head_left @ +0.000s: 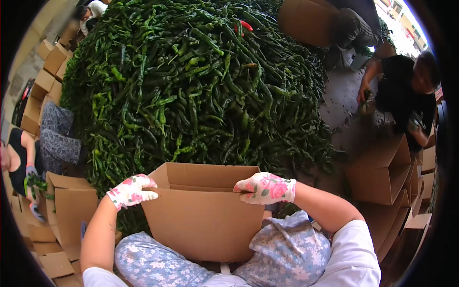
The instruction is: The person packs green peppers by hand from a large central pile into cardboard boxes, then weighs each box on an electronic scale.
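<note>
An open cardboard box (203, 222) stands between my knees, its mouth turned up and away from me. My left hand (133, 190), in a white glove with pink roses, grips the box's left top corner, thumb and fingers on either side of the wall. At the right top corner my right hand (266, 188), gloved the same way, holds the near rim. Just beyond the box rises a large heap of long green peppers (191, 95). One red pepper (245, 26) lies near its top. The box's floor is hidden from view.
Cardboard boxes (74, 215) crowd the left side, and more boxes (382, 172) are stacked at right. A person (24, 158) with gloved hands holds peppers at left. Another person (406, 91) in black handles peppers at right. Others sit behind the heap's far edges.
</note>
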Action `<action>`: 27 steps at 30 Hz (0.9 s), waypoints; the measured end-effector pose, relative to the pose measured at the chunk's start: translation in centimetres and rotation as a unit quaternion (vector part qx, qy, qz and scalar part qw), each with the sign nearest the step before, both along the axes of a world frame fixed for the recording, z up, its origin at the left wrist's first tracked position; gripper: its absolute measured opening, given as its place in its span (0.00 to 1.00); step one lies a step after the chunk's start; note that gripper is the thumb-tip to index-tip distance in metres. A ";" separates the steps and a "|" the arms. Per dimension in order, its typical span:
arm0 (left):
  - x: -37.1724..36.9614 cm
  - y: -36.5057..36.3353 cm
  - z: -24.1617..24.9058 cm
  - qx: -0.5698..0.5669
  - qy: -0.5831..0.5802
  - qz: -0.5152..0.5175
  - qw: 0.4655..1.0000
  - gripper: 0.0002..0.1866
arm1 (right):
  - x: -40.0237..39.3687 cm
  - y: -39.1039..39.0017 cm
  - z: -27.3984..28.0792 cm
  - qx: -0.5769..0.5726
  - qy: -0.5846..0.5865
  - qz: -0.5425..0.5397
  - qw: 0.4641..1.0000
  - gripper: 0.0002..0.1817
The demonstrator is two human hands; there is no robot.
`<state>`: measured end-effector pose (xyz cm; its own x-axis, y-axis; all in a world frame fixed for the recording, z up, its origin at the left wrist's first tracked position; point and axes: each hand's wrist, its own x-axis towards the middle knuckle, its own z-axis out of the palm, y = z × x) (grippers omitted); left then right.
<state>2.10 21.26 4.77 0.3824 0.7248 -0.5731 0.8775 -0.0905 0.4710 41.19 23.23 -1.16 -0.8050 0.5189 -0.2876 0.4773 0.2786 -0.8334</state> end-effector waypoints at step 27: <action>-3.2 13.1 -7.3 0.157 -0.180 0.291 0.926 0.12 | 9.3 8.5 -2.8 -0.091 0.257 -0.592 0.758 0.14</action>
